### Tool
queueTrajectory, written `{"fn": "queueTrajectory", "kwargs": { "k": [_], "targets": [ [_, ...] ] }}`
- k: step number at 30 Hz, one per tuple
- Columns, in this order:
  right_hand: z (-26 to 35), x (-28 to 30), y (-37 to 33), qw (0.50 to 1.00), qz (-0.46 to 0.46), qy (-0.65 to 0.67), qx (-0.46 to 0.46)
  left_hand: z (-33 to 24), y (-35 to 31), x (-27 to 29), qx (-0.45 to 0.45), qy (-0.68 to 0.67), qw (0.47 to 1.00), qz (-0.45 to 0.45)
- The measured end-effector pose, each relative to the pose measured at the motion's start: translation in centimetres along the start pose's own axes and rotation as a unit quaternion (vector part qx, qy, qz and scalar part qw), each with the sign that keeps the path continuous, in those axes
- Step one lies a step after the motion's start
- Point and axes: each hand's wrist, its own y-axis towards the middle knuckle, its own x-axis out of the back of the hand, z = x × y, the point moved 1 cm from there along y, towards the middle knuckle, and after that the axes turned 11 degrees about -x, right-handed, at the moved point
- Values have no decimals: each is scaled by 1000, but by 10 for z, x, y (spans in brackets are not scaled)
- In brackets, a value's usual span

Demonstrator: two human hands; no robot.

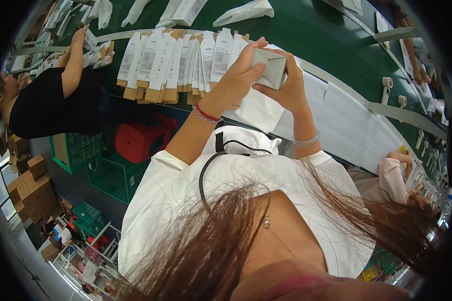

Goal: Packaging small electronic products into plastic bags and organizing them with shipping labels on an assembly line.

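Note:
A small white carton (274, 64) is held up between my two hands over the workbench. Its squarish end faces me, with creases or folded flaps meeting near the middle. My left hand (239, 76) grips the carton's left side, its thumb lying on the end face. On the opposite side, my right hand (292, 88) wraps round the carton with thumb and fingers. Beneath my hands, a white sheet or bag (260, 113) lies on the bench. Just left of my left hand is a row of flat, unfolded white cartons (158, 60) with brown undersides.
A green conveyor belt (316, 30) runs beyond the bench, carrying white plastic bags (243, 12). At left works a person in black (55, 103); at right, one in pink (391, 178). A red stool (134, 142) and green crates (110, 178) stand at lower left. Tape rolls (387, 83) are at right.

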Motion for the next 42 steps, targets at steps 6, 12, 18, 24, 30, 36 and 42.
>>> {"fn": "queueTrajectory", "kwargs": {
  "k": [6, 12, 18, 24, 30, 36, 42],
  "targets": [
    [-8, 15, 16, 995, 15, -79, -60, 30, 19, 18, 13, -77, 996, 47],
    [-78, 34, 80, 848, -196, -473, 138, 138, -4, 36, 49, 488, 860, -141],
    [-176, -4, 78, 970, -62, -156, -175, 160, -27, 66, 227, 574, 786, -33],
    [-167, -88, 41, 852, 189, 128, -472, 177, -26, 74, 261, 536, 800, -73],
    [-144, -110, 21, 887, 151, 118, -421, 167, -35, 78, 241, 254, 936, -33],
    [-65, -87, 20, 863, 169, 266, -394, 97, -63, 46, 88, -37, 994, -46],
    [-6, -82, -4, 971, 192, -136, -32, 18, -54, 86, 118, -202, 959, -161]
  ]
}}
